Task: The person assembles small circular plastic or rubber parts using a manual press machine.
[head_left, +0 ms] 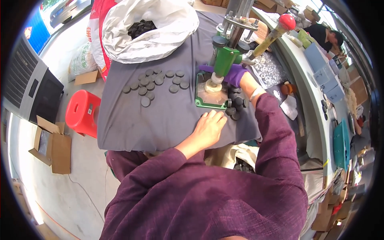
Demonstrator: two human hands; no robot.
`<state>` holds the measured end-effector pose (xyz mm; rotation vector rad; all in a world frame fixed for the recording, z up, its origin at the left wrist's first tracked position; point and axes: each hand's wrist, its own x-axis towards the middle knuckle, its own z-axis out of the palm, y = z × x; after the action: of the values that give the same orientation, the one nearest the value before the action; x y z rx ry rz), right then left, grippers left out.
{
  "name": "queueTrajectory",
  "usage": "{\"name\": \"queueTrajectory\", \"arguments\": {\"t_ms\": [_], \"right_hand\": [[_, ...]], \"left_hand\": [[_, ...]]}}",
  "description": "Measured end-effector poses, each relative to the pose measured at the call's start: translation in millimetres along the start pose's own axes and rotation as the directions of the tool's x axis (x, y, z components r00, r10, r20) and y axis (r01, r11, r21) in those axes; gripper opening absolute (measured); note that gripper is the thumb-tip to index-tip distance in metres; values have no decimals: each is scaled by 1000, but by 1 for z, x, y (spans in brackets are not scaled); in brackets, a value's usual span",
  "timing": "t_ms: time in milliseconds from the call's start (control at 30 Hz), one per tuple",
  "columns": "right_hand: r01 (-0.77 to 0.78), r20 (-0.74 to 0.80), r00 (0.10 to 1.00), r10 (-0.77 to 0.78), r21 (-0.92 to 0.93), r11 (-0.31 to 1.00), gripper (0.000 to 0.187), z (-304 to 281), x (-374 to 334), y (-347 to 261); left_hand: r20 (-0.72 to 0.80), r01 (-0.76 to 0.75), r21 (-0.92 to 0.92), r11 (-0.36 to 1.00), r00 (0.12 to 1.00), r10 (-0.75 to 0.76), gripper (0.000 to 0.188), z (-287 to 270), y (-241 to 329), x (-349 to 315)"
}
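Observation:
A green hand press [226, 63] stands on the grey cloth-covered table, its flat metal plate framed in green. A pale round piece [213, 85] sits on the plate under the ram. My left hand [209, 127] rests on the cloth just in front of the plate's front edge, fingers loosely extended and nothing seen in them. My right hand [237, 75], in a purple glove, reaches behind the press column. Purple also shows left of the column; the column hides most of its fingers. Several black round discs [236, 105] lie beside the plate, below my right wrist.
More dark discs [150, 85] are spread on the cloth at left. A white sack [172, 40] of black pieces stands behind them. The press lever has a red knob [287, 22]. Clear small parts lie in a plastic bag [267, 68]. A red stool [82, 113] stands left.

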<state>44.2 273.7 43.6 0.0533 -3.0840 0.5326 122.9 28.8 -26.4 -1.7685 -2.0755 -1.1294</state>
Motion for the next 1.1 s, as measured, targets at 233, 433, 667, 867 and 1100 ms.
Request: {"name": "queueTrajectory", "arguments": {"t_ms": [233,433,667,867,1100], "right_hand": [[-171,119,980,158,103,980,23,-36,-45,-52],[91,-148,971,-186,-490,867,42,-17,-86,17],[-84,-465,885,-31,-225,971,30,-3,-35,39],[11,-313,949,-23,-40,999,32,-3,35,58],[172,-153,973,-173,-22,985,34,27,-7,55]], "left_hand": [[8,11,-20,1000,1000,-10,28,0,-3,-2],[17,45,-3,999,999,-45,31,-2,0,3],[24,75,11,997,997,-75,32,-8,4,3],[48,71,27,997,996,-72,39,3,7,1],[66,141,47,989,987,-144,37,-7,-1,1]]}}
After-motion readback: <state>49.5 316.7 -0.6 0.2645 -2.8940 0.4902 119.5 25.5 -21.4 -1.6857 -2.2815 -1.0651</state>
